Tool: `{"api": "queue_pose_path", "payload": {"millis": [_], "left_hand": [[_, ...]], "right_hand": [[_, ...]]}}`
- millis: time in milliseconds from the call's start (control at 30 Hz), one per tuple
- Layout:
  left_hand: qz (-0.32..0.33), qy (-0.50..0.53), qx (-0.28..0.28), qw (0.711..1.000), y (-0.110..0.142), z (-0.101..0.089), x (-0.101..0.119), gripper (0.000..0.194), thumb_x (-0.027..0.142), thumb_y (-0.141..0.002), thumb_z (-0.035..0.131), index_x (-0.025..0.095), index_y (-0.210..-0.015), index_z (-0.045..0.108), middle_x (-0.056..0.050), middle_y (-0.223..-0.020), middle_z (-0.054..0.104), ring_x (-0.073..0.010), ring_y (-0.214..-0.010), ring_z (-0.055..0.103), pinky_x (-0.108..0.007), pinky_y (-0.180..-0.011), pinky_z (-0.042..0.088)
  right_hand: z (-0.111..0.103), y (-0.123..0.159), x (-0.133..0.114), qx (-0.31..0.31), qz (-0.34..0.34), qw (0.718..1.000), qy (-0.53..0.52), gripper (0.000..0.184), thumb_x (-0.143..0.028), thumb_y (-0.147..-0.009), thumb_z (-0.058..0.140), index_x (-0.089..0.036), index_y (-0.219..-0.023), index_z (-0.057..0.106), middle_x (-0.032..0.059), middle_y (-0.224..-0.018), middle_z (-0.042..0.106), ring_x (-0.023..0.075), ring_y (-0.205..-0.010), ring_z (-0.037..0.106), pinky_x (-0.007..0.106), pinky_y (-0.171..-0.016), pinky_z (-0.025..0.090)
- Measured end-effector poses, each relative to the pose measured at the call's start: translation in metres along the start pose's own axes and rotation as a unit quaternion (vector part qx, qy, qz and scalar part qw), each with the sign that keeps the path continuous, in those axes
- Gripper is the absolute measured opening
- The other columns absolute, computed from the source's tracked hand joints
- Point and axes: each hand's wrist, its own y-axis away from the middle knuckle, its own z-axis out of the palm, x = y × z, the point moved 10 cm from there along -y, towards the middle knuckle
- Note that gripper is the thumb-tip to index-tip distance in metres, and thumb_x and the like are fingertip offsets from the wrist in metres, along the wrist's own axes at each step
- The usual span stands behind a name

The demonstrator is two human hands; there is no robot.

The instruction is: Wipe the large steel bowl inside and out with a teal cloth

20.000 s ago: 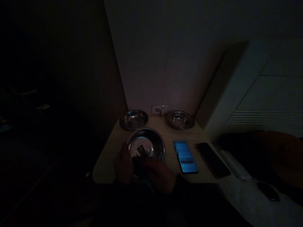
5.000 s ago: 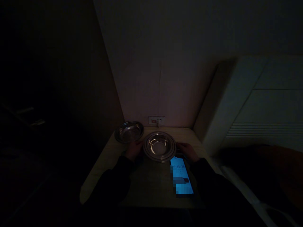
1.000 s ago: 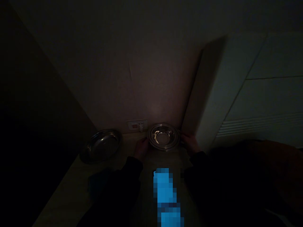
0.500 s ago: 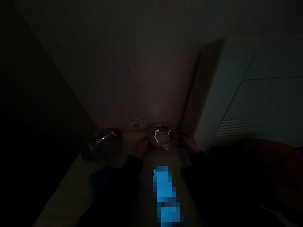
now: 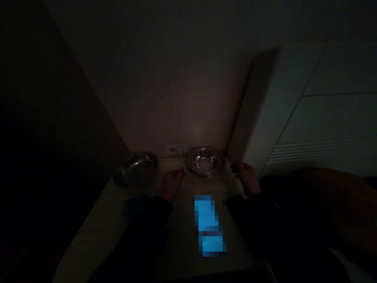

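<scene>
In the dim light, shiny round metal bowls, seemingly nested judging by the several rims, sit on a pale wooden tabletop against the wall. My left hand is just left of them, fingers loosely bent and holding nothing I can see. On the other side, my right hand is a little apart from the rim, its fingers partly spread. Another metal bowl lies farther left near the back corner. Between my forearms glows a lit blue screen, pixelated, apparently a phone.
A wall socket with a plug in it is just behind the bowls. A dark bluish object lies beside my left sleeve. At right stands a pale ridged panel, with an orange-brown item below it in shadow.
Both hands have let go of the nested bowls and drawn apart to either side. The bowls now rest on the tabletop. The view has shifted slightly.
</scene>
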Motion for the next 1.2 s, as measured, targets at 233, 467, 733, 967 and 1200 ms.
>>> {"api": "queue_pose_path", "payload": {"millis": [233, 467, 733, 967, 1200], "left_hand": [[0.07, -0.12, 0.03, 0.99, 0.034, -0.038, 0.012, 0.036, 0.043, -0.078, 0.049, 0.015, -0.089, 0.069, -0.01, -0.093, 0.073, -0.0236, -0.089, 0.066, -0.035, -0.081, 0.05], [0.1, -0.27, 0.106, 0.952, 0.063, -0.102, -0.005, 0.039, 0.032, -0.079, 0.048, 0.009, -0.107, 0.063, -0.02, -0.114, 0.063, -0.0331, -0.114, 0.053, -0.048, -0.102, 0.035], [0.077, -0.405, 0.101, 0.905, 0.078, -0.127, -0.062, 0.053, 0.037, -0.085, 0.047, 0.004, -0.126, 0.05, -0.026, -0.129, 0.052, -0.0343, -0.121, 0.049, -0.047, -0.102, 0.036], [0.103, -0.325, 0.059, 0.938, 0.094, -0.124, -0.066, 0.052, 0.045, -0.082, 0.052, 0.012, -0.121, 0.057, -0.017, -0.123, 0.061, -0.0277, -0.116, 0.055, -0.039, -0.101, 0.04], [0.053, -0.195, 0.081, 0.976, 0.103, -0.147, -0.078, 0.056, 0.044, -0.08, 0.053, 0.008, -0.122, 0.057, -0.021, -0.126, 0.059, -0.0303, -0.119, 0.054, -0.043, -0.103, 0.037]], "right_hand": [[0.027, 0.037, -0.021, -0.074, -0.046, 0.996, 0.002, 0.034, -0.051, -0.069, 0.056, -0.017, -0.075, 0.062, 0.0064, -0.072, 0.068, 0.0153, -0.058, 0.059, 0.026, -0.05, 0.043], [0.072, 0.087, -0.032, -0.161, -0.087, 0.983, 0.003, 0.032, -0.043, -0.069, 0.056, -0.018, -0.087, 0.064, 0.0053, -0.077, 0.07, 0.0164, -0.061, 0.061, 0.028, -0.053, 0.046], [0.121, 0.153, -0.036, -0.239, -0.122, 0.963, 0.021, 0.027, -0.038, -0.079, 0.053, -0.019, -0.094, 0.065, 0.0052, -0.085, 0.072, 0.0174, -0.07, 0.066, 0.031, -0.064, 0.052], [0.162, 0.204, -0.025, -0.26, -0.16, 0.949, 0.079, 0.028, -0.029, -0.082, 0.049, -0.02, -0.102, 0.067, 0.0073, -0.1, 0.071, 0.0219, -0.093, 0.066, 0.037, -0.082, 0.052], [0.198, 0.234, -0.013, -0.272, -0.187, 0.932, 0.152, 0.043, -0.016, -0.077, 0.05, -0.012, -0.119, 0.062, 0.0159, -0.119, 0.064, 0.0293, -0.113, 0.058, 0.044, -0.101, 0.041]]}}
